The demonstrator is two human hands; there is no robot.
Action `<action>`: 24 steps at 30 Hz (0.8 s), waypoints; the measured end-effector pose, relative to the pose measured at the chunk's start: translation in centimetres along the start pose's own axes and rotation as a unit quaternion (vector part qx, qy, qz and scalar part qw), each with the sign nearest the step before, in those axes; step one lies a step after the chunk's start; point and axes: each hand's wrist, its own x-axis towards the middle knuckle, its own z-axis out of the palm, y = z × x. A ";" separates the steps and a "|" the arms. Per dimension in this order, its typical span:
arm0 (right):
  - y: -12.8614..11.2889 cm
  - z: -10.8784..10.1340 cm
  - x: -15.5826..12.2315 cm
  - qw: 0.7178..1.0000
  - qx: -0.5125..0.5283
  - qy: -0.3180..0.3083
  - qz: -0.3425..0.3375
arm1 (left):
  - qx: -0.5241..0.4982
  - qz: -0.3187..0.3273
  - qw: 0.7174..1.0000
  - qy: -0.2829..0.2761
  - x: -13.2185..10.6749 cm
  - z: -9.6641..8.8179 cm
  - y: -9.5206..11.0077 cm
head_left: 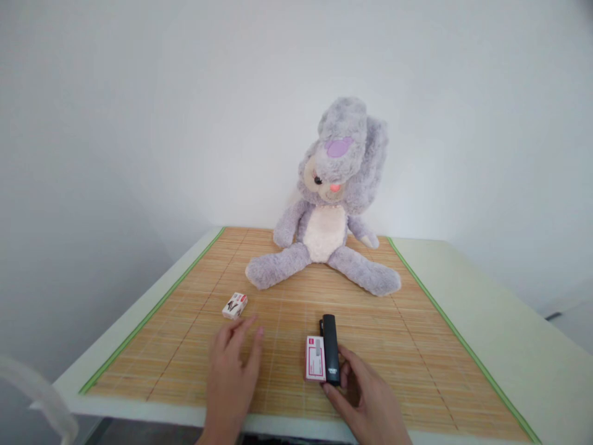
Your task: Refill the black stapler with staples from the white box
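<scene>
A black stapler (330,349) lies on the bamboo mat with a white and pink small box (315,358) right against its left side. My right hand (368,395) is closed at the stapler's near end, thumb at the front by the box's corner and fingers along the right side. My left hand (234,364) is open over the mat, its fingers apart and holding nothing. Just beyond its fingertips lies a smaller white and red box (235,306) with a dark picture on it. Whether a fingertip touches that box I cannot tell.
A grey plush rabbit (324,235) sits at the back of the bamboo mat (194,346), legs spread, against the white wall (185,111). Green edging borders the mat on the pale table (472,296). A blurred whitish curved object (41,395) shows at the lower left.
</scene>
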 end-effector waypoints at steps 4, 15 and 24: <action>-0.3 0.1 0.2 1.000 -0.012 0.005 0.021 | 0.051 -0.079 0.995 0.036 5.2 -1.6 -4.9; -1.6 -0.1 0.8 0.999 -0.037 0.003 0.040 | -0.101 -0.150 0.966 -0.182 6.9 0.4 -2.7; -1.9 -0.4 1.2 0.997 -0.051 -0.038 0.048 | -0.196 -0.121 0.939 -0.256 4.5 4.3 3.6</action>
